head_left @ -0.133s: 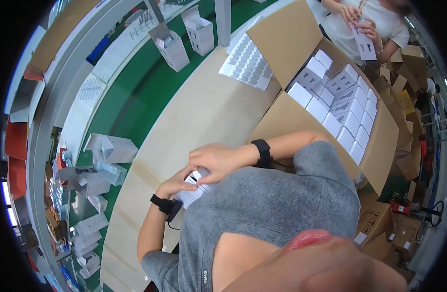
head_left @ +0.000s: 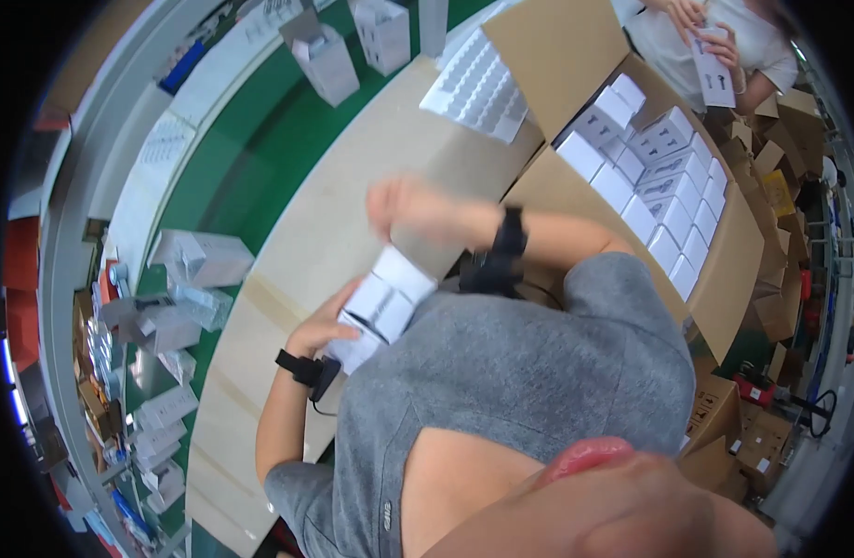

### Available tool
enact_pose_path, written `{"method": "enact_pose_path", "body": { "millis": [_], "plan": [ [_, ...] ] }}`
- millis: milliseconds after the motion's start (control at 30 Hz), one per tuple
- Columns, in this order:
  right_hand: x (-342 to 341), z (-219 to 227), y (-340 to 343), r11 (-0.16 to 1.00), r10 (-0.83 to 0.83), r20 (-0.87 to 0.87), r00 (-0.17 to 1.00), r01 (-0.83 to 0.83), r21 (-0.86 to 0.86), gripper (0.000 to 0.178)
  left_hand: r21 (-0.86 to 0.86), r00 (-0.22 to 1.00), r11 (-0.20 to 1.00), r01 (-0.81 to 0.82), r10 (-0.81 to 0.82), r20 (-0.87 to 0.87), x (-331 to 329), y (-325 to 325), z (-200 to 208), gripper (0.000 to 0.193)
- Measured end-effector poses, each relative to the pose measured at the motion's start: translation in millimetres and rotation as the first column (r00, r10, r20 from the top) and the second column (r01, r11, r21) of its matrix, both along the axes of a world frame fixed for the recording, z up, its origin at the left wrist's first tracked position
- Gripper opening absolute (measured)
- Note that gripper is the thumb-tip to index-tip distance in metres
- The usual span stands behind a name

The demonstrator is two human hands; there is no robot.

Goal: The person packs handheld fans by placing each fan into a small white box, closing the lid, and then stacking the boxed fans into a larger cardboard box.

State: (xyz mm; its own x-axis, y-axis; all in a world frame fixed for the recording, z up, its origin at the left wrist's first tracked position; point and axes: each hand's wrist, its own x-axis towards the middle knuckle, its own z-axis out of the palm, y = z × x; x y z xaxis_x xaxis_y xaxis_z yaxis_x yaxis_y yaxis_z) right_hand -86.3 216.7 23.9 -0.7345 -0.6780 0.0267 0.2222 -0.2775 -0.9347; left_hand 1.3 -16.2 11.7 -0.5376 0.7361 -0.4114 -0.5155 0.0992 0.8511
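My left hand [head_left: 325,323] grips a white printed carton [head_left: 376,307] close against the front of my grey shirt. Its thumb lies over a printed side and its fingers go round the far edge. A plain white panel [head_left: 405,269] sticks out at the carton's upper end, and a dark gap shows lower down near my thumb. I cannot tell whether this is one carton or a few small ones together. Above it, off the carton, my right hand [head_left: 410,206] is smeared by motion, so its fingers do not show clearly. Black straps with small devices sit on both wrists.
A large open cardboard box [head_left: 562,200] packed with small white boxes [head_left: 671,209] stands at the right. A white moulded sheet [head_left: 478,88] lies beside its flap on the beige table [head_left: 306,237]. Several open white cartons [head_left: 320,60] stand on the green belt [head_left: 250,149]. Across the box, a person holds another carton [head_left: 713,74].
My right hand has lifted off the carton and moved up, away from my left hand. More of the carton now shows, its upper panel standing out. The whole view has shifted slightly.
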Motion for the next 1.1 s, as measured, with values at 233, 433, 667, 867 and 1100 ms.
{"method": "enact_pose_path", "body": {
  "millis": [233, 433, 667, 867, 1100],
  "plan": [
    [1, 36, -13, 0.960, -0.211, -0.618, 0.757, 0.279, 0.015, 0.027, 0.007, 0.758, 0.817, -0.577, 0.538, -0.368, 2, -19, 4, 0.092],
    [-19, 8, -46, 0.869, 0.233, -0.379, 0.895, -0.017, 0.495, 0.042, -0.045, 0.628, 0.834, -0.549, 0.376, -0.681, -4, 4, -26, 0.093],
    [-27, 0, -53, 0.919, -0.042, -0.086, 0.995, 0.072, 0.388, 0.025, -0.373, 0.600, 0.598, -0.709, 0.234, -0.765, 17, 23, -2, 0.060],
    [8, 27, -24, 0.892, 0.049, -0.873, 0.485, 0.373, 0.257, 0.017, -0.263, 0.434, 0.495, -0.828, 0.270, -0.859, 22, 17, -10, 0.047],
    [19, 30, -24, 0.915, 0.392, -0.916, -0.084, 0.140, 0.379, 0.016, -0.146, 0.322, 0.471, -0.870, 0.318, -0.892, 25, 17, -31, 0.060]
  ]
}}
